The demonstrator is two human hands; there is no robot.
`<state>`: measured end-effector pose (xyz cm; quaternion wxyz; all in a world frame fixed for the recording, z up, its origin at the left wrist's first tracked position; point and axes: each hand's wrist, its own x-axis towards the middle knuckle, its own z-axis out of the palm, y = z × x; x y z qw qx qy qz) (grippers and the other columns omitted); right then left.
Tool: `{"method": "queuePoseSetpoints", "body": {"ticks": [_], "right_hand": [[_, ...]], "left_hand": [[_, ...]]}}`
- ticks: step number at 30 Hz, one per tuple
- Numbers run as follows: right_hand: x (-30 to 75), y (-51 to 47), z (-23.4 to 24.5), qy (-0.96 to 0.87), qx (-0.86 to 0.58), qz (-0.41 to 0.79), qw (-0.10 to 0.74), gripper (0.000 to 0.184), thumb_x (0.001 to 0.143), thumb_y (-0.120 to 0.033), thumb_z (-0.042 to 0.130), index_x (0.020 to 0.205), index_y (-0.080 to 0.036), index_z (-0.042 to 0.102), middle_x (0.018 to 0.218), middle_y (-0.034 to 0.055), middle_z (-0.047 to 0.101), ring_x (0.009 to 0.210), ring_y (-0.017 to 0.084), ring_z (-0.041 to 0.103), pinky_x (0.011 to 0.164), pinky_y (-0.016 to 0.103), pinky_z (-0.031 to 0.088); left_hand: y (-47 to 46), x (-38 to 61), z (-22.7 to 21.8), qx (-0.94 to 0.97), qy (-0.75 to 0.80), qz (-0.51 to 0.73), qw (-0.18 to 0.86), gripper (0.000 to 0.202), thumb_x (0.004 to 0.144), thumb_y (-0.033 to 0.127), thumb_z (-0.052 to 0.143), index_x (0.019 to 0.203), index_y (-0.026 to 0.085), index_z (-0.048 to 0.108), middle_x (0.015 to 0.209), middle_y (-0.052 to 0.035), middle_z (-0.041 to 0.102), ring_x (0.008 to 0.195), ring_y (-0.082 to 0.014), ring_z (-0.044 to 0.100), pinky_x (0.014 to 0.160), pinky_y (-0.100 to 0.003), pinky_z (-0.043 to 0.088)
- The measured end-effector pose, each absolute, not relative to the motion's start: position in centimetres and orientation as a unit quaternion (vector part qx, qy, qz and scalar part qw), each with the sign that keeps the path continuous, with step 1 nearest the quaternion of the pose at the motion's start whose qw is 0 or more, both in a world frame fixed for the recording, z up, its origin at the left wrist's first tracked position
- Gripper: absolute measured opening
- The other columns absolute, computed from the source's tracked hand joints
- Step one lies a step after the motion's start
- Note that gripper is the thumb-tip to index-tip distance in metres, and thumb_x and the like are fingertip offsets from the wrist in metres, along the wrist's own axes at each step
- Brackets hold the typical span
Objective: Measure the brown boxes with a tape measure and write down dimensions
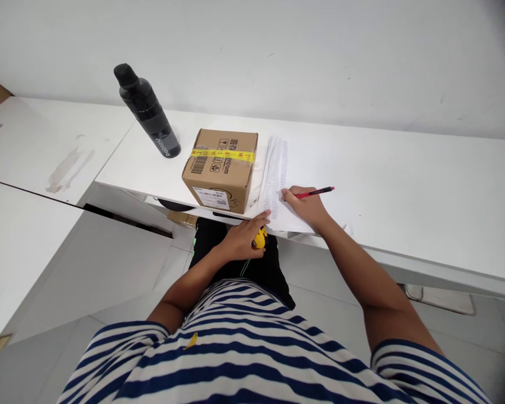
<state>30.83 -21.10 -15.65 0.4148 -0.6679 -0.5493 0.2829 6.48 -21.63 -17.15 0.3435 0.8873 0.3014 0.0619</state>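
My right hand [306,206] grips a red pen [315,193], its tip down on a printed sheet of paper [276,168] at the front edge of the white table [404,179]. My left hand [244,238] hangs just below the table edge, curled round a small yellow object [259,239], with its fingertips touching the sheet's near edge. A taped cardboard box [221,168] with a yellow strip and a shipping label stands just left of the paper.
A black bottle [147,111] stands behind and left of the box. A second white surface [46,146] adjoins on the left, stained. A white wall runs behind the table. My dark-trousered legs and striped shirt fill the lower frame.
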Motion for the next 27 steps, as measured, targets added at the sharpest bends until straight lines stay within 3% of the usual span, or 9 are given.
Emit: {"method": "queuePoseSetpoints", "body": {"ticks": [21,27], "right_hand": [[31.18,-20.95,-16.23,-0.544,-0.659,0.302,0.423,0.037,0.089,-0.051,0.063,0.067,-0.022,0.065,0.068,0.0022,0.067,0.073,0.020,0.061,0.072,0.036,0.049],[31.11,-21.02,-16.34,-0.544,-0.663,0.289,0.426,0.041,0.087,-0.054,0.065,0.062,-0.022,0.061,0.060,0.0000,0.059,0.065,0.018,0.055,0.065,0.034,0.046]], "left_hand": [[-21.90,6.60,-17.57,0.893,0.300,0.075,0.327,0.085,0.077,0.032,0.070,0.155,0.026,0.037,0.172,-0.0071,0.028,0.146,-0.0327,0.047,0.109,-0.051,0.051],[-21.98,6.65,-17.59,0.892,0.303,0.075,0.328,0.085,0.077,0.033,0.070,0.155,0.025,0.037,0.172,-0.0073,0.028,0.147,-0.0322,0.046,0.109,-0.050,0.051]]}}
